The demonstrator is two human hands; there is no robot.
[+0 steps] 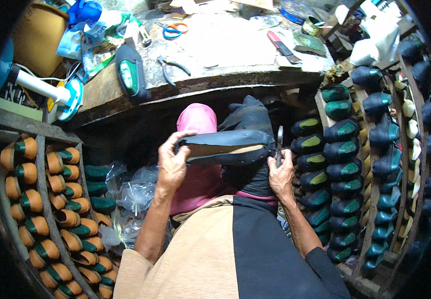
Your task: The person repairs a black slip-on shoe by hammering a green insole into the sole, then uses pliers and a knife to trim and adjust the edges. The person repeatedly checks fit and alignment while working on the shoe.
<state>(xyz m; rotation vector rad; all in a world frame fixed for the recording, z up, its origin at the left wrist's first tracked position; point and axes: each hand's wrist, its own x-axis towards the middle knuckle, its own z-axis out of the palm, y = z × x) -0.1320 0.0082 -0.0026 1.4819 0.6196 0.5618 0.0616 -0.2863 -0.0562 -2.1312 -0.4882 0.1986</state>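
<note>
Above my lap is a black shoe upper [230, 140], stretched lengthwise over a last, its underside turned up to show a pale brown strip. At its left end my left hand [173, 157] grips it between thumb and fingers. My right hand [281, 172] is closed around metal pliers [280, 142], whose head is at the upper's right end. Whether the jaws bite the black edge cannot be made out. Beneath the upper are my knees, one under pink cloth [197, 118], the other under dark cloth.
On the wooden bench [215, 82] ahead lie black-handled pliers [171, 70], scissors [174, 30], a red-handled knife [283, 47] and a dark shoe [132, 74] with a green underside. Racks of tan-and-green shoes [35, 199] stand left, racks of dark shoes [344, 169] right. Plastic bags [137, 194] sit beside my left arm.
</note>
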